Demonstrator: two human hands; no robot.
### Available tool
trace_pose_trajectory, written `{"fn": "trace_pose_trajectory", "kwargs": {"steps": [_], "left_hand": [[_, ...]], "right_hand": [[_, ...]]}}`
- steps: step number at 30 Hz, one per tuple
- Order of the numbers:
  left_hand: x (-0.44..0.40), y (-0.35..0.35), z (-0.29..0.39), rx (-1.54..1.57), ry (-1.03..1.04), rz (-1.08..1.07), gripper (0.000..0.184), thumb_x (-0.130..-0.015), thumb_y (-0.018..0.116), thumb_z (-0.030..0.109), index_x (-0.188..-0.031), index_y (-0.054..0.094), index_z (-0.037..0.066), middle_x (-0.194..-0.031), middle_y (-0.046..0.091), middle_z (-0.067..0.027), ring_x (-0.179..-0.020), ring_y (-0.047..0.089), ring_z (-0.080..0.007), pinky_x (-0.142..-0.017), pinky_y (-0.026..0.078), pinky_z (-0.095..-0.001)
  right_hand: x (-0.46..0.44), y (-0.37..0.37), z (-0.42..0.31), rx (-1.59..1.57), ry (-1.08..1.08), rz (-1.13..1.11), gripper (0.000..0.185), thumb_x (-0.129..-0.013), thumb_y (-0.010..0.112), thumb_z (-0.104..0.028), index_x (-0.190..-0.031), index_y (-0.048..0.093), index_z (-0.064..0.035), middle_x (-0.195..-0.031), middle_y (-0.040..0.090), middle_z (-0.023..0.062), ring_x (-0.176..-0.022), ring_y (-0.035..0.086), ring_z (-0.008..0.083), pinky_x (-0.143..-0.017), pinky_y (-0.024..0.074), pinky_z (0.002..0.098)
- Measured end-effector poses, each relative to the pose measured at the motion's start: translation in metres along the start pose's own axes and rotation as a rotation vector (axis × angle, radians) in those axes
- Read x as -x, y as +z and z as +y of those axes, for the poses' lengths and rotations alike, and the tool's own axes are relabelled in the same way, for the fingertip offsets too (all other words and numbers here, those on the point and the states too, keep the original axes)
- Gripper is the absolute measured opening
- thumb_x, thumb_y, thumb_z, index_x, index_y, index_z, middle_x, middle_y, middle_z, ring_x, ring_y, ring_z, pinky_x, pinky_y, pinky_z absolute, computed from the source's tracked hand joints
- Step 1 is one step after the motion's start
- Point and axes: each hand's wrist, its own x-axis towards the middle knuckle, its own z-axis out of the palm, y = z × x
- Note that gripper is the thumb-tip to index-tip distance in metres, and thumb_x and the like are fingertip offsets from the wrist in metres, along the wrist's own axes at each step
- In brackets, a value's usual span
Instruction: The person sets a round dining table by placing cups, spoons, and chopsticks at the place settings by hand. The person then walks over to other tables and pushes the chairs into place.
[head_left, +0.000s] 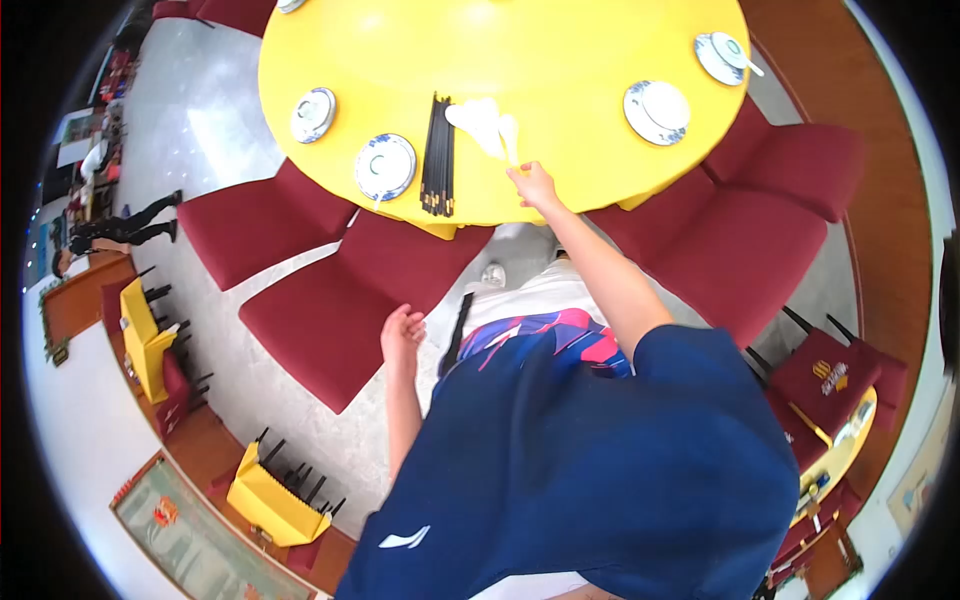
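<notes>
My right hand (533,187) reaches over the near edge of the yellow-covered round table (560,60). Its fingers are closed on the handle of a white soup spoon (509,135). Just left of that spoon lies a small pile of white soup spoons (476,120). Beside the pile, several black chopsticks (437,160) with gold-coloured ends are laid side by side. My left hand (402,333) hangs by my side near a red chair, fingers loosely bent and apart, holding nothing.
Blue-and-white place settings stand around the table, including one plate (385,165) near the chopsticks and another (657,112) at right. Red chairs (340,300) flank me on both sides. A person (120,230) in dark clothes is far left. Yellow-covered tables (270,500) stand behind.
</notes>
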Motion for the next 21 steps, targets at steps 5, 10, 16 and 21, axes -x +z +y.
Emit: {"fn": "trace_pose_trajectory", "kwargs": {"steps": [5,10,16,21], "left_hand": [[0.021,0.068,-0.012,0.111,-0.037,0.091,0.035,-0.095,0.053,0.025,-0.123,0.057,0.004,-0.099,0.067,-0.0076,-0.088,0.062,-0.0165,-0.08,0.049,-0.0307],[-0.063,0.146,0.028,-0.079,0.119,-0.045,0.035,-0.093,0.056,0.026,-0.116,0.063,0.0,-0.103,0.068,-0.0077,-0.092,0.063,-0.016,-0.084,0.049,-0.0292],[-0.246,0.254,0.046,-0.515,0.35,0.103,0.071,-0.081,0.075,0.03,-0.132,0.042,-0.008,-0.107,0.061,-0.0163,-0.093,0.063,-0.0232,-0.079,0.052,-0.0325],[-0.272,0.331,0.07,-0.674,0.718,0.379,0.098,-0.069,0.084,0.032,-0.137,0.029,-0.011,-0.125,0.048,-0.0328,-0.119,0.045,-0.0447,-0.102,0.039,-0.046]], "right_hand": [[-0.055,-0.004,-0.022,0.22,0.045,-0.138,0.049,-0.083,0.069,-0.035,-0.104,0.06,0.0087,-0.081,0.068,0.0173,-0.06,0.068,0.0242,-0.054,0.0591,0.0353],[-0.07,-0.014,-0.011,0.161,0.13,-0.264,0.035,-0.086,0.067,-0.025,-0.103,0.06,0.0049,-0.08,0.067,0.0132,-0.064,0.068,0.0196,-0.055,0.0593,0.033],[-0.048,-0.075,0.005,-0.007,0.121,-0.212,0.019,-0.089,0.062,-0.012,-0.097,0.06,0.0049,-0.075,0.066,0.0123,-0.061,0.068,0.0199,-0.054,0.0577,0.0314],[0.002,-0.149,0.027,-0.149,0.104,-0.109,0.018,-0.092,0.059,-0.016,-0.089,0.063,0.0006,-0.069,0.062,0.0058,-0.058,0.06,0.0143,-0.05,0.0492,0.0282]]}}
